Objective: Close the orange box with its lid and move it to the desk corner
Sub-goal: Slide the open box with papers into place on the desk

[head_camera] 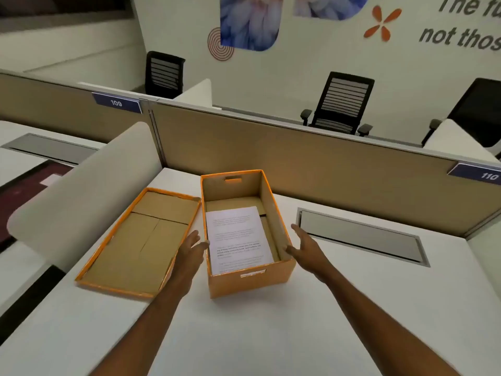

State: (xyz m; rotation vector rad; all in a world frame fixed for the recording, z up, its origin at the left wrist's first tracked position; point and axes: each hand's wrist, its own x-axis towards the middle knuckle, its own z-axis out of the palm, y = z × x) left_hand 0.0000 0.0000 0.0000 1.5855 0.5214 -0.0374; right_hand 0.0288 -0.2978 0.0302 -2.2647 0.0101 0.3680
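Observation:
The orange box (250,280) stands uncovered in the middle of the white desk (271,335), with printed white sheets (237,237) lying inside it. Its orange lid (141,242) lies upside down on the desk just left of the box, brown inside facing up. My left hand (191,246) hovers open between lid and box, fingertips near the box's left wall. My right hand (305,246) is open beside the box's right wall, thumb close to the rim. Neither hand holds anything.
A tan partition (311,158) runs along the desk's far edge, and a curved white divider (86,191) closes the left side. A grey cable flap (360,237) sits in the desk to the right. Black office chairs (341,104) stand beyond the partition.

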